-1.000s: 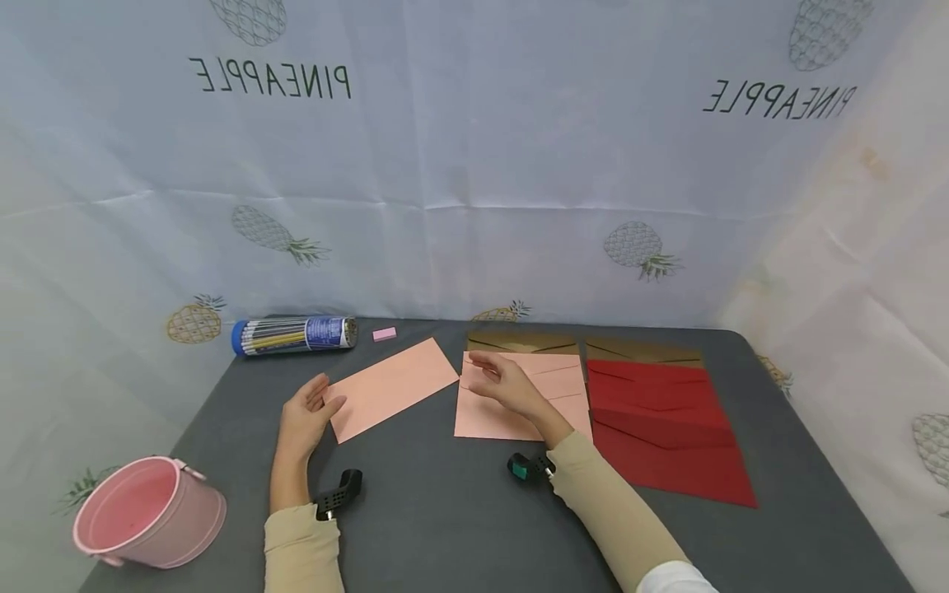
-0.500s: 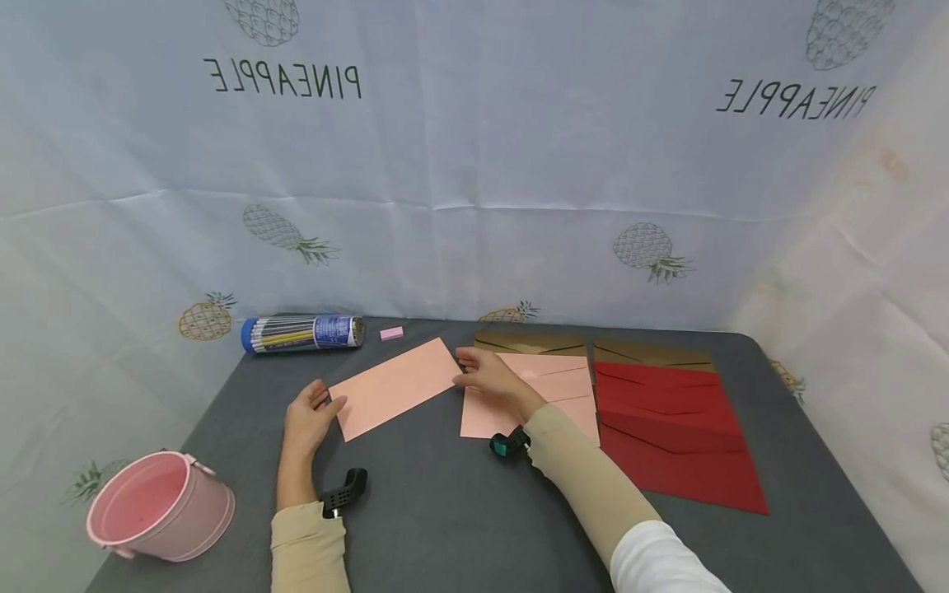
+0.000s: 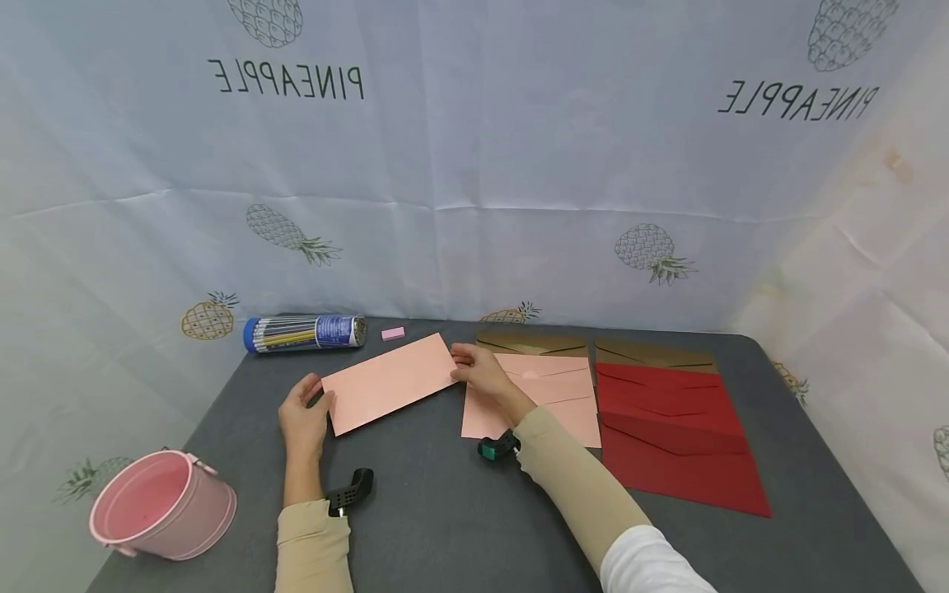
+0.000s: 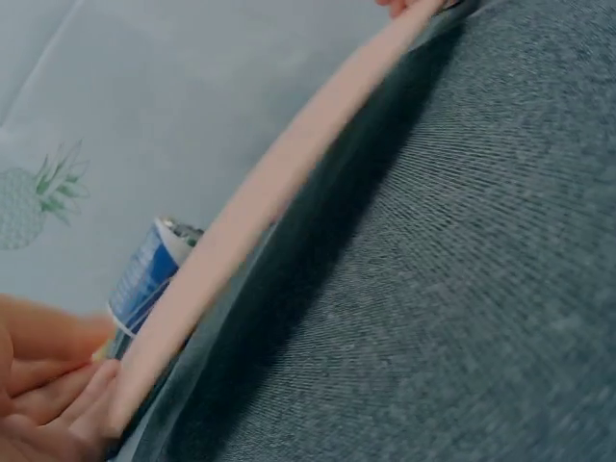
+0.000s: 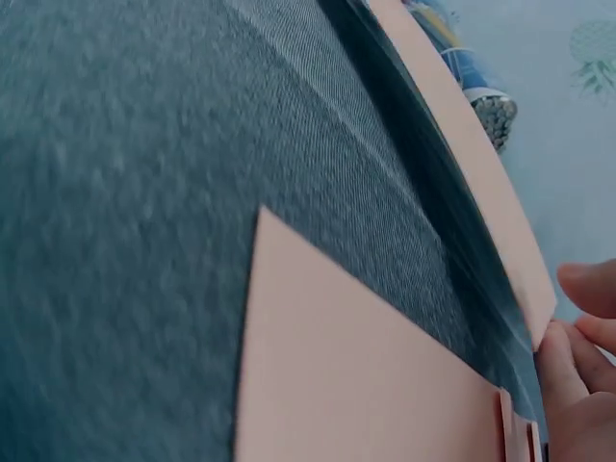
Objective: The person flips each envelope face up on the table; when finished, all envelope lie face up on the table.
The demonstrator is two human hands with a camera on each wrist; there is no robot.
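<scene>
A plain pink envelope (image 3: pixel 389 384) is raised just off the dark tabletop, a shadow under it in both wrist views. My left hand (image 3: pixel 302 420) holds its left short end between thumb and fingers. At the right short end, my right hand (image 3: pixel 485 379) pinches the edge, with the thumb (image 5: pixel 589 287) above and the fingers below. Under the right wrist lie overlapping pink envelopes (image 3: pixel 559 416), flaps showing. In the left wrist view the raised envelope (image 4: pixel 260 212) appears nearly edge-on and slightly bowed.
Red envelopes (image 3: pixel 682 461) overlap at the right, with gold envelopes (image 3: pixel 652 352) behind them. A tube of pencils (image 3: pixel 304 333) and a pink eraser (image 3: pixel 393 333) lie at the back left. A pink bucket (image 3: pixel 211 515) stands at the front left. A patterned cloth (image 3: pixel 474 165) hangs behind the table.
My right hand has moved left from above the pink pile to the envelope's right end and taken hold. The envelope has lifted slightly and shifted a little left.
</scene>
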